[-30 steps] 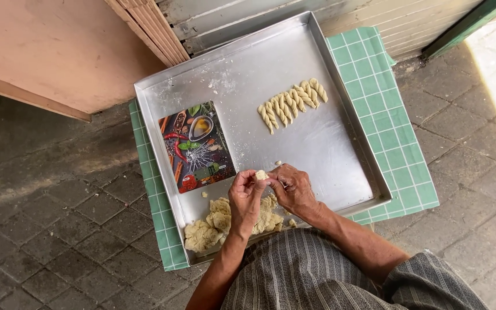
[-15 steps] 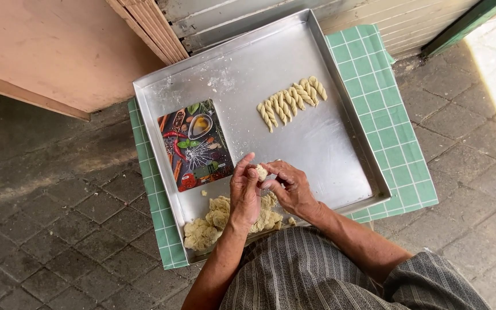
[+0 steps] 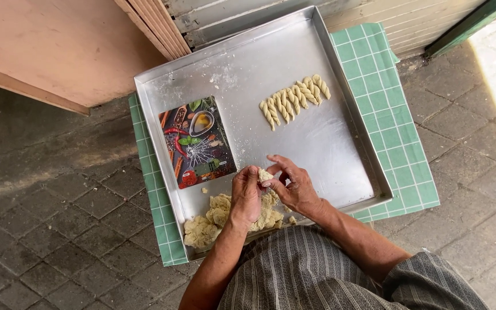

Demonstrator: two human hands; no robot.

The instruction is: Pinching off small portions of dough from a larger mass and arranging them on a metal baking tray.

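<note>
Compared with 0.5 s ago, the hands have barely shifted; the small dough piece (image 3: 264, 174) is still pinched between both sets of fingertips, low over the near part of the metal tray (image 3: 340, 143). The left hand (image 3: 246, 196) is curled round it, the right hand (image 3: 295, 186) has its other fingers spread. A heap of dough (image 3: 210, 221) is seen just beneath. A colourful printed board (image 3: 197, 142) lies to the left, twisted dough sticks (image 3: 294, 99) are lined up further back. A green checked cloth (image 3: 409, 155) is spread under the tray.

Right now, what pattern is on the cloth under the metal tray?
A green cloth checked with thin white lines, seen in the head view beneath the tray.
</note>
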